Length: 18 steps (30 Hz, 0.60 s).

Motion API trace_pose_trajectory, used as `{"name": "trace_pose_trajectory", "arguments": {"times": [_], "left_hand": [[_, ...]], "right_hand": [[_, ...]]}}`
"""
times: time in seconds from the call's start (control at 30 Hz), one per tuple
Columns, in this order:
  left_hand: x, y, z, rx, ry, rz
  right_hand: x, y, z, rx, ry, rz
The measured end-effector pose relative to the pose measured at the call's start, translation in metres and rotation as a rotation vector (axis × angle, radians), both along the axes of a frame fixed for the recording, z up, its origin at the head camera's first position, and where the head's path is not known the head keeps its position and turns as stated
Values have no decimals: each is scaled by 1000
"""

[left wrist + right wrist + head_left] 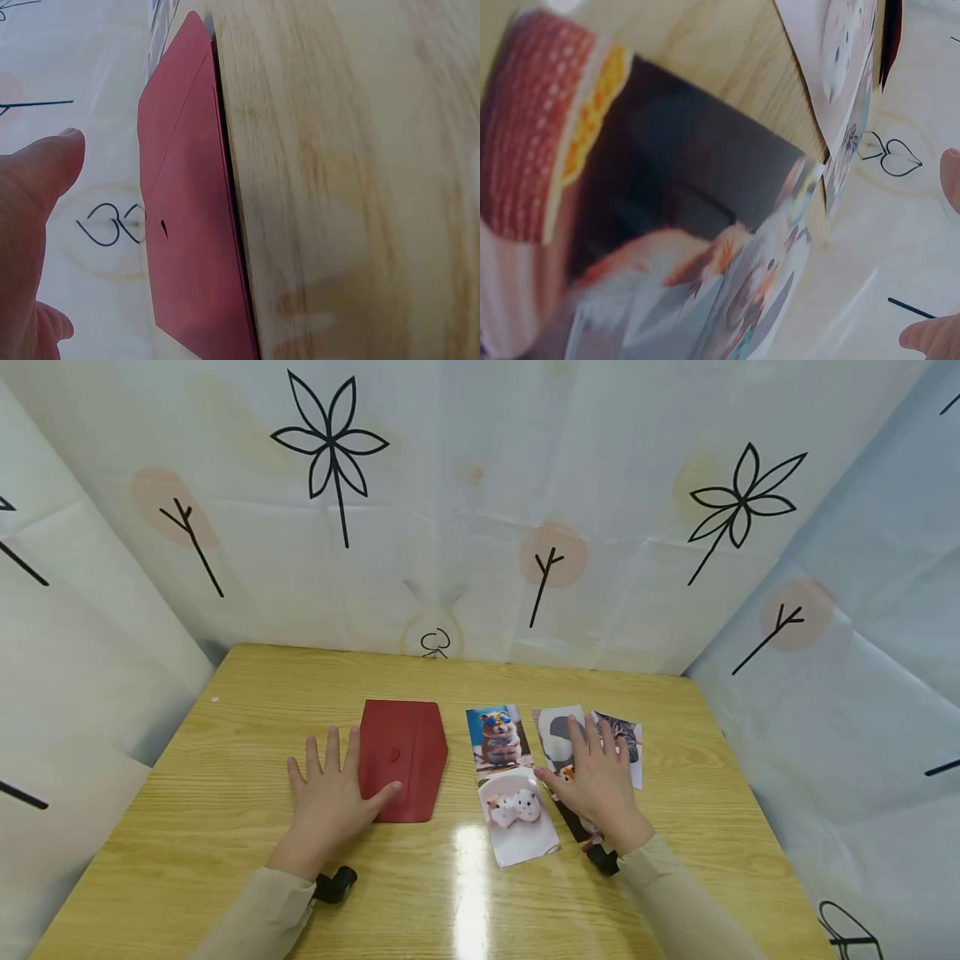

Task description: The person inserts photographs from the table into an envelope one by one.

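My left hand [330, 806], fingers spread, is over the left side of a red envelope [412, 760]; its thumb overlaps the flap in the head view. From the left wrist, the thumb [45, 176] shows apart from the envelope [191, 225], which has a small slit or tab in its flap. My right hand [600, 789] spreads over several photo cards and hides parts of them. Beneath it lie a grey-and-white animal photo [555, 735], a tabby cat photo [633, 747] and a dark photo [572, 822], seen close up as a dark card [682, 172] with an orange-and-white animal.
Between the hands lie a photo of a hamster in sunglasses [500, 743] and, below it, a photo of two pale hamsters [517, 827]. All rest on a wood-grain table [405, 893]. A white cloth backdrop [450, 527] with drawn plants encloses the back and sides.
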<state>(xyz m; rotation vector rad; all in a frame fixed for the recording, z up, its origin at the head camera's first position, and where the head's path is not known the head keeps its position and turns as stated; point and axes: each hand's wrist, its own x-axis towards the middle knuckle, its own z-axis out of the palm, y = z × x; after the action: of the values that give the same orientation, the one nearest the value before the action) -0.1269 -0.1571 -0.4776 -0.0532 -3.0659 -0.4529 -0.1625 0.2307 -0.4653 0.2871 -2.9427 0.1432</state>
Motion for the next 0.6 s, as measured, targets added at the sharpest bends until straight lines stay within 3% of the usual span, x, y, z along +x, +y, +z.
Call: {"name": "trace_pose_trajectory", "arguments": {"times": [0.6], "left_hand": [[-4,12,-8,-10,-11,-14]], "right_hand": [[3,17,-4,-60,-46,-28]]}}
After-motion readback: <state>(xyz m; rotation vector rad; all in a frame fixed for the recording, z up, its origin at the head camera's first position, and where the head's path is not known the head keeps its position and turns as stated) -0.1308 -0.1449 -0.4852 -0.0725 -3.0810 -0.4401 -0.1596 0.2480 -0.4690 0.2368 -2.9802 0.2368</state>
